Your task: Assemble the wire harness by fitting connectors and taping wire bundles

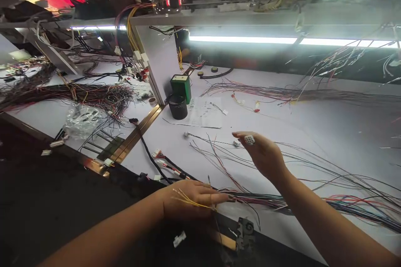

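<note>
Hands: two; white connector (249, 139): one.

The left hand (191, 202) lies flat near the front edge of the white tabletop (328, 129), fingers stretched over one end of a multicoloured wire bundle (344, 206), with thin yellow wires (191, 202) lying across its back. The right hand (263, 154) is raised above the tabletop, pinching a small white connector (249, 139) at its fingertips. Farther back, a black mesh cup (177, 106) stands just in front of a green box (181, 87), beside a printed paper sheet (205, 112).
</note>
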`<state>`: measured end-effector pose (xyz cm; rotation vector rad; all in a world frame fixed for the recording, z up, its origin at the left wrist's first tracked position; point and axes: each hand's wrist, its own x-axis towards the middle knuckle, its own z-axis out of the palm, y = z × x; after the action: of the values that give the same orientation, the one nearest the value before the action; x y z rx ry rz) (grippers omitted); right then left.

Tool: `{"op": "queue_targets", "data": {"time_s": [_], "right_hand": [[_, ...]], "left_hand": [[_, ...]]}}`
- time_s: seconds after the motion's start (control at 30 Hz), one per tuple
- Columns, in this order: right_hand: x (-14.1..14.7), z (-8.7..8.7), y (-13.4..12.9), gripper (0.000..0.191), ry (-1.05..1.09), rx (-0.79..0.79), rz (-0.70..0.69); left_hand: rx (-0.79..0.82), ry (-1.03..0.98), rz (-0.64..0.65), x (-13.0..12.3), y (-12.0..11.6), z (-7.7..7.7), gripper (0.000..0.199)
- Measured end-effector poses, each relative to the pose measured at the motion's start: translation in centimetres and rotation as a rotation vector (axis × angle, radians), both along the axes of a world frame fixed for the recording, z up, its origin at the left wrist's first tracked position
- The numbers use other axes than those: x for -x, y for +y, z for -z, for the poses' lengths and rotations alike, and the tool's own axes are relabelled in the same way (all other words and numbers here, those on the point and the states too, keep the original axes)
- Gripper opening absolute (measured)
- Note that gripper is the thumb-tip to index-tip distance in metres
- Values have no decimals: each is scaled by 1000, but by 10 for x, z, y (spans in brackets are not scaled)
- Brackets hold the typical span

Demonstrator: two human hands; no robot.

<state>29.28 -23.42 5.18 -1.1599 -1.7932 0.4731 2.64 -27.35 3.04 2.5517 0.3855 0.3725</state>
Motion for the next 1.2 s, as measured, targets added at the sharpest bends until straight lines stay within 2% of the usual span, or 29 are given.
{"op": "queue_targets", "data": {"time_s": [0.1, 0.2, 0.3, 0.37, 0.4, 0.43, 0.47, 0.6, 0.63, 0.67, 0.7, 0.8, 0.9, 1.03, 1.1, 1.13, 1.2], "right_hand": [[-3, 0, -7, 21, -116, -232, 66], [-13, 5, -16, 25, -357, -337, 87], [-18, 11, -32, 32, -449, -422, 51], [-16, 14, -42, 34, -493, -485, -41], [-13, 16, -46, 33, -514, -503, -99], [-9, 17, -48, 32, -530, -508, -154], [-5, 19, -50, 30, -540, -506, -199], [8, 25, -48, 27, -529, -481, -263], [10, 27, -46, 27, -522, -464, -266], [10, 28, -43, 27, -515, -443, -261], [11, 29, -40, 27, -506, -416, -242], [11, 31, -32, 31, -472, -369, -117], [12, 31, -28, 37, -454, -328, -50], [8, 30, -32, 44, -383, -270, -22], [6, 28, -37, 33, -274, -243, 71], [5, 26, -39, 24, -220, -180, 101], [7, 22, -44, 6, -140, 72, 70]], "left_hand": [[-296, 50, 119, 0, 2, -9, 49], [-555, -21, -13, 1, 5, -14, 45], [-817, -220, -124, -2, 12, -16, 44], [-871, -382, -198, -7, 17, -16, 42], [-809, -455, -238, -11, 20, -16, 44], [-680, -517, -280, -14, 21, -15, 46], [-492, -562, -317, -19, 22, -15, 49], [511, -601, -424, -39, 15, -12, 49], [680, -573, -476, -43, 11, -11, 50], [783, -528, -545, -47, 8, -10, 53], [823, -481, -623, -50, 5, -9, 57], [782, -363, -782, -54, -2, -4, 62], [853, -332, -801, -55, -4, 1, 48], [1062, -501, -813, -58, -4, 8, 42], [1065, -576, -819, -59, -5, 11, 39], [1053, -589, -820, -59, -6, 12, 38], [1043, -579, -817, -58, -8, 13, 38]]}}
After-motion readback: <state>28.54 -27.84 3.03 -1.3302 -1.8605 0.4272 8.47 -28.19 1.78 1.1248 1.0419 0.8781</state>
